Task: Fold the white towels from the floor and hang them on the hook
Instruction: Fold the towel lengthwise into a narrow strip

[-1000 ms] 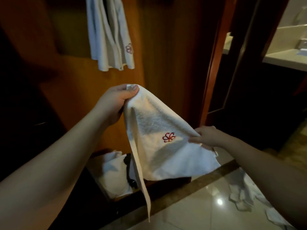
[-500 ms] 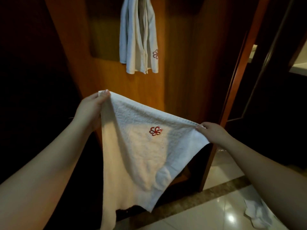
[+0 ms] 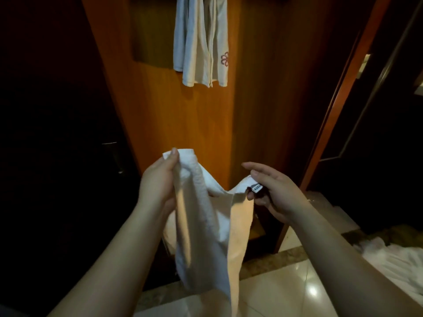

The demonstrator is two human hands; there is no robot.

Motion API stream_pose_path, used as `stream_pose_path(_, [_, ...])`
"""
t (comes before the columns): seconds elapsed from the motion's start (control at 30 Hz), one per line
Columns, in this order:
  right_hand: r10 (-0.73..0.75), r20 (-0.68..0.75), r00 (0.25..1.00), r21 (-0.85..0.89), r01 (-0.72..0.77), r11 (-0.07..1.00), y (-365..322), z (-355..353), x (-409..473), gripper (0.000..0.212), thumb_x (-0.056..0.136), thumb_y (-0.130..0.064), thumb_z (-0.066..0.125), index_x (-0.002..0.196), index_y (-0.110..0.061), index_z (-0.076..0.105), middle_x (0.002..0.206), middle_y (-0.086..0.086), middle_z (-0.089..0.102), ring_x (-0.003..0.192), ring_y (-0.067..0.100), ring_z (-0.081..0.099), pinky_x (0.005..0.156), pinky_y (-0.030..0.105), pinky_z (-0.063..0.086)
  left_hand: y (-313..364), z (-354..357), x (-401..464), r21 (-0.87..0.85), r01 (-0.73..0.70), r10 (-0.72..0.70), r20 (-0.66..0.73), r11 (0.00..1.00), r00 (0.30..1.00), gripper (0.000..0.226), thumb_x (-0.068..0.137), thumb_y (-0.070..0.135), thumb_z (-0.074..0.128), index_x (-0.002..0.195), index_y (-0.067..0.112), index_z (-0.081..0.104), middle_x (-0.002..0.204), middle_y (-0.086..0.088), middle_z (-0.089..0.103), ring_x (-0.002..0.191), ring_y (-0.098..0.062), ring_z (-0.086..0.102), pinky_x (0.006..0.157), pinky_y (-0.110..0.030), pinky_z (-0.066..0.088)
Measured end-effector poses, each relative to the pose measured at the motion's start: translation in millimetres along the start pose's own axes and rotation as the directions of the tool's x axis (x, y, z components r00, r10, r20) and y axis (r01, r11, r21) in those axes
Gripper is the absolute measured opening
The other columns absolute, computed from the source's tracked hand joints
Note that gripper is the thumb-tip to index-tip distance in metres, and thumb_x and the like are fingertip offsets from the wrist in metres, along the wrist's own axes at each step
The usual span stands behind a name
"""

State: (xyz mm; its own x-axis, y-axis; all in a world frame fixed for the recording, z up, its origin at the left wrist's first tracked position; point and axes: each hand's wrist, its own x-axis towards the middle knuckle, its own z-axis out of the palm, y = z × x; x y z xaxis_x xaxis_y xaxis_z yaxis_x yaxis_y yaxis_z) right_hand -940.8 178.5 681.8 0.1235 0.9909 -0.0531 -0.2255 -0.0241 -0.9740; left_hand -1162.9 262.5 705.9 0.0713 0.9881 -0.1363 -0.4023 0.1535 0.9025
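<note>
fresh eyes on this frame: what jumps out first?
The white towel held up at centre, drooping between the two hands: the left hand grips its upper corner, the right hand pinches the corner with the small label. Above it, folded towels hang on the orange wooden panel, and a crumpled white heap lies on the glossy floor at lower right.

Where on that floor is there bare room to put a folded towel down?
The glossy floor tiles between the held towel and the right forearm are bare. Farther right it is crowded: crumpled white towels lie there. The wooden panel below the hung towels is bare too.
</note>
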Motion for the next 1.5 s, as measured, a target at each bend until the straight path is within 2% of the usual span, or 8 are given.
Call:
stream_pose_path(0.33, [-0.151,0.188,0.971,-0.204,0.189,0.961,-14,38,-27,0.022,0.082,-0.032,0.068,0.101,-0.042,0.075,0.108,0.004,0.075,0.102,0.019,0.07,0.077,0.024,0.052,-27,26,-59,-0.003,0.012,-0.011,0.254,1.0,0.967,0.031,0.099,0.032,0.057,0.1,0.009,0.078,0.098,-0.02,0.076,0.085,-0.029,0.075,0.066,-0.031,0.058])
stream_pose_path(0.53, [-0.332,-0.018,0.943,-0.356,0.304,0.884,-14,46,-32,0.008,0.088,-0.027,0.075,0.09,-0.034,0.07,0.086,-0.02,0.074,0.076,-0.003,0.07,0.063,0.006,0.047,-30,29,-67,-0.137,0.115,-0.049,0.41,0.984,0.911,0.051,0.094,0.026,0.05,0.127,-0.011,0.058,0.123,-0.033,0.063,0.114,-0.038,0.063,0.1,-0.045,0.052])
stream_pose_path(0.7, [-0.339,-0.075,0.938,-0.39,0.285,0.875,-12,53,-34,0.005,0.091,-0.029,0.073,0.086,-0.032,0.071,0.08,-0.014,0.075,0.073,-0.001,0.07,0.064,0.006,0.047,-37,28,-64,-0.092,0.065,-0.016,0.457,0.994,0.889,0.039,0.094,0.031,0.05,0.107,0.006,0.077,0.107,-0.018,0.074,0.1,-0.024,0.072,0.08,-0.03,0.059])
stream_pose_path(0.8, [-0.361,-0.109,0.926,-0.43,0.283,0.857,-13,54,-37,0.008,0.091,-0.033,0.071,0.085,-0.036,0.069,0.082,-0.02,0.073,0.076,-0.005,0.067,0.066,0.007,0.047,-35,26,-64,-0.017,0.01,-0.001,0.474,1.0,0.881,0.044,0.091,0.04,0.055,0.113,0.008,0.075,0.113,-0.018,0.073,0.106,-0.026,0.07,0.087,-0.031,0.058])
stream_pose_path(0.97, [-0.332,-0.153,0.931,-0.387,0.253,0.887,-17,61,-37,0.003,0.093,-0.035,0.068,0.092,-0.032,0.068,0.084,-0.018,0.073,0.079,-0.003,0.068,0.065,0.01,0.048,-32,20,-61,0.011,-0.041,0.028,0.549,0.999,0.835,0.033,0.088,0.039,0.057,0.105,0.021,0.079,0.104,-0.005,0.074,0.101,-0.016,0.069,0.088,-0.027,0.055])
stream_pose_path(1.27, [-0.252,-0.161,0.954,-0.27,0.203,0.941,-17,70,-33,0.012,0.091,-0.045,0.068,0.087,-0.035,0.072,0.089,-0.01,0.073,0.071,0.001,0.064,0.062,0.021,0.049,-24,13,-56,0.182,-0.265,0.1,0.618,0.947,0.78,0.033,0.098,0.023,0.058,0.132,0.024,0.063,0.127,0.0,0.07,0.12,-0.015,0.064,0.092,-0.021,0.052])
stream_pose_path(1.43, [-0.059,0.071,0.996,-0.18,0.071,0.981,-25,64,-23,0.031,0.097,-0.048,0.057,0.106,-0.022,0.072,0.094,-0.001,0.076,0.079,0.01,0.069,0.06,0.021,0.049,-18,7,-52,0.245,-0.25,0.116,0.456,0.937,0.882,0.024,0.095,0.035,0.058,0.108,0.026,0.076,0.105,-0.005,0.077,0.099,-0.019,0.073,0.08,-0.025,0.056])
stream_pose_path(1.5, [0.073,0.21,0.975,-0.414,0.021,0.91,-38,52,-16,0.033,0.096,-0.051,0.056,0.113,-0.026,0.065,0.089,0.001,0.078,0.072,0.013,0.072,0.056,0.02,0.049,-12,1,-47,0.236,-0.216,0.098,0.43,0.947,0.897,0.025,0.092,0.036,0.059,0.101,0.024,0.079,0.1,-0.01,0.077,0.094,-0.025,0.073,0.08,-0.034,0.057])
